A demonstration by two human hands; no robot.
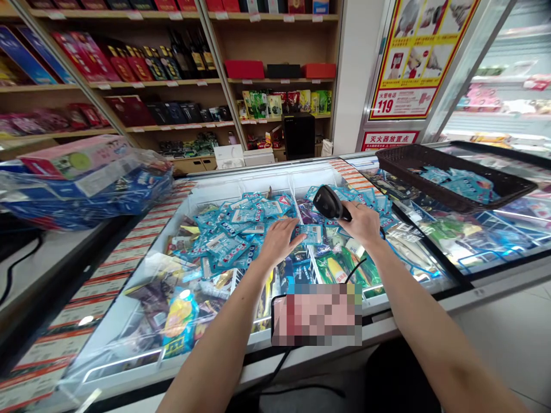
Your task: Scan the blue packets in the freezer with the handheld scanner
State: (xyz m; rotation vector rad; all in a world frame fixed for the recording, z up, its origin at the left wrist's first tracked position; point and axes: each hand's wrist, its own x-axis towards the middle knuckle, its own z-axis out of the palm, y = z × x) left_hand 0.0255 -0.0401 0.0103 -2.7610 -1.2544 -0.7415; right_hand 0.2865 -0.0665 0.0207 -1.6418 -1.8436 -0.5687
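My right hand is wrapped round a black barcode scanner, whose head points left over the glass freezer top. My left hand pinches the left end of a small blue packet between thumb and fingers. That packet has a white label with a barcode facing up, and lies below and left of the scanner. Left of it and partly behind my left hand, many similar blue packets are heaped on the glass. More blue packets lie behind the scanner and my right hand.
A phone with a blurred screen lies at the freezer's near edge, cables beside it. At right, a dark basket holds more blue packets. Plastic-wrapped boxes stand at left. Stocked shelves rise behind the freezer.
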